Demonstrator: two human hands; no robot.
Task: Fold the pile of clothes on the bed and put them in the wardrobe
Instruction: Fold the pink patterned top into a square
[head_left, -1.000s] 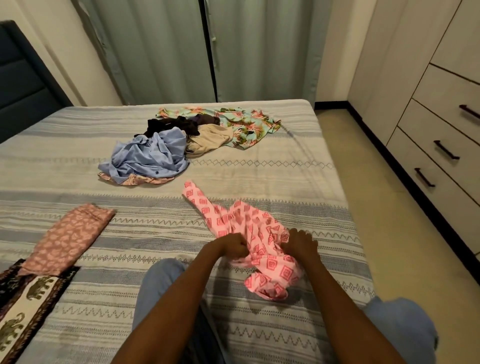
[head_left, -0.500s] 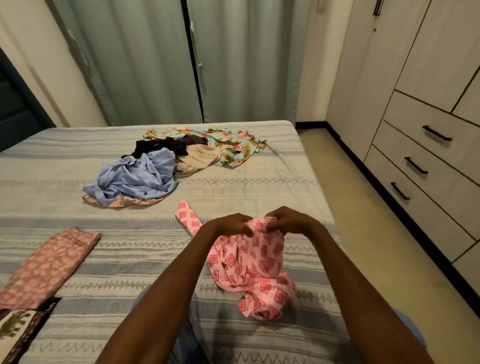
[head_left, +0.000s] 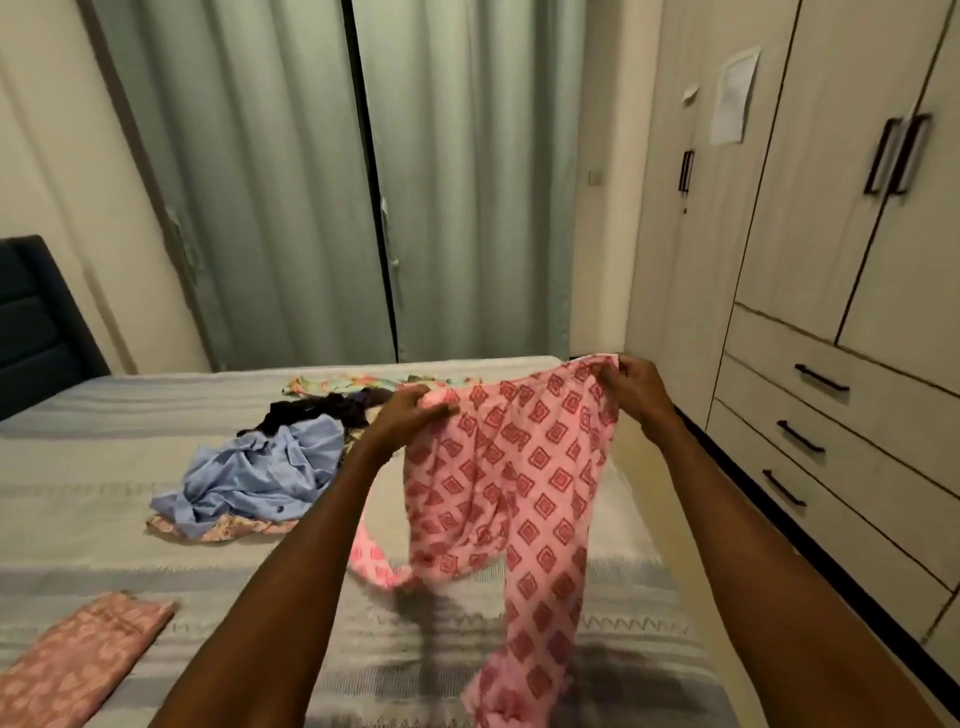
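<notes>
Pale green curtains (head_left: 322, 176) hang behind the bed (head_left: 104, 525), and the wardrobe (head_left: 841, 218) with its doors and drawers closed stands at 3 o'clock. Both hands are lifted over the bed and hold the pink patterned garment (head_left: 514, 483) by its top edge. The left hand (head_left: 410, 415) has its fingers curled and pinches the left end of this edge; the right hand (head_left: 631, 389) pinches the right end between thumb and bent fingers, a little higher. The top edge runs from 9 to 3 o'clock between the hands, and the long axis of the garment goes down toward 6 o'clock, where the lower part hangs to the bedcover and is blurred. One narrow part trails toward 7 o'clock. The pile of clothes (head_left: 270, 467), with a light blue shirt on top, lies at 10 o'clock from the garment, apart from it. A folded pink cloth (head_left: 78, 665) lies at the 8 o'clock corner, near the bed's near edge. Free bedcover shows under the garment, and the right edge of the bed is just beside it at 3 o'clock.
</notes>
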